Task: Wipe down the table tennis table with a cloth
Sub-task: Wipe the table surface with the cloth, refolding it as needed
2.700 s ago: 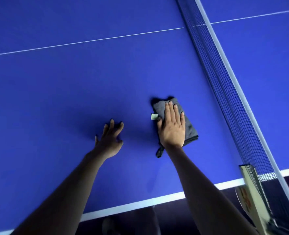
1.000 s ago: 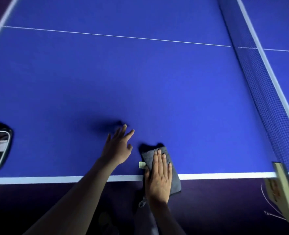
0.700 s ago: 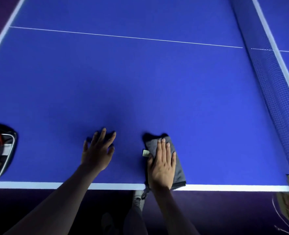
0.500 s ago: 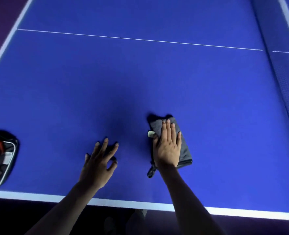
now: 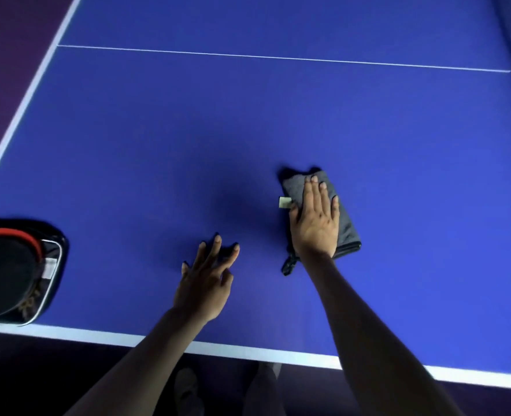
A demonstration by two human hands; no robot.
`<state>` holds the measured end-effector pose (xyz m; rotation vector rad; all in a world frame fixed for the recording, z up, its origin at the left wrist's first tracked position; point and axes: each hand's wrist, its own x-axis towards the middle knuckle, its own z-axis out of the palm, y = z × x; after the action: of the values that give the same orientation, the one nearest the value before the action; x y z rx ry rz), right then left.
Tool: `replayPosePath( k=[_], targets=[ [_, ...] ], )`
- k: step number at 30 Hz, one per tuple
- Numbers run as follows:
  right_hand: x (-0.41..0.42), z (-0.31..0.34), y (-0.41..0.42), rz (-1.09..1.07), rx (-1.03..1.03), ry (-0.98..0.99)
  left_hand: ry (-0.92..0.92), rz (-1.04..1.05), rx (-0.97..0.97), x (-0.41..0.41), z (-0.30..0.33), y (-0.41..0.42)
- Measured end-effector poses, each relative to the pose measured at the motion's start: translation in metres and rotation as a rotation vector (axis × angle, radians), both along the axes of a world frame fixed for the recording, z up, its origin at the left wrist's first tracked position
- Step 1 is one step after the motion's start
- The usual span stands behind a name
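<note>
Pushed farther from the edge, the right hand presses flat on the cloth; left hand splayed.

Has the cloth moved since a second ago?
Yes. The cloth, then overhanging the table's near white edge line, now lies farther in, toward the centre line.

dim bluish light, soft shadows ahead of both hands, wide-angle bending at edges.
</note>
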<state>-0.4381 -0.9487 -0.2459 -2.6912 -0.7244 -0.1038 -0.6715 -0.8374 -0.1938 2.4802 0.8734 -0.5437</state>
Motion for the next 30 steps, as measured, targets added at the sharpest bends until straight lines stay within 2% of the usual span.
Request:
replayPosePath(
  k=[5, 8, 12, 16, 19, 25, 30],
  targets=[
    [-0.147, 0.007, -0.037, 0.005, -0.037, 0.036, -0.011, -0.141, -0.016, -0.001, 0.014, 0.012],
    [-0.233, 0.009, -0.059, 0.002, -0.072, 0.049, -0.046, -0.157, -0.002, -0.021, 0.031, 0.016],
    [-0.286, 0.009, -0.066, -0.044, -0.081, 0.066, -0.033, -0.127, 0.007, -0.056, 0.04, 0.04],
    [-0.267, 0.014, -0.047, -0.069, -0.092, 0.072, 0.046, -0.086, 0.047, -0.07, 0.031, 0.081],
    [-0.22, 0.013, -0.013, -0.104, -0.068, 0.064, 0.073, -0.001, 0.069, -0.065, 0.02, 0.097],
    [-0.098, 0.007, 0.069, -0.093, -0.029, 0.026, -0.075, 0.073, 0.038, -0.072, 0.005, 0.093],
    [-0.019, 0.004, 0.129, -0.04, -0.018, 0.0, -0.105, 0.117, 0.045, -0.067, -0.002, 0.092]
  ],
)
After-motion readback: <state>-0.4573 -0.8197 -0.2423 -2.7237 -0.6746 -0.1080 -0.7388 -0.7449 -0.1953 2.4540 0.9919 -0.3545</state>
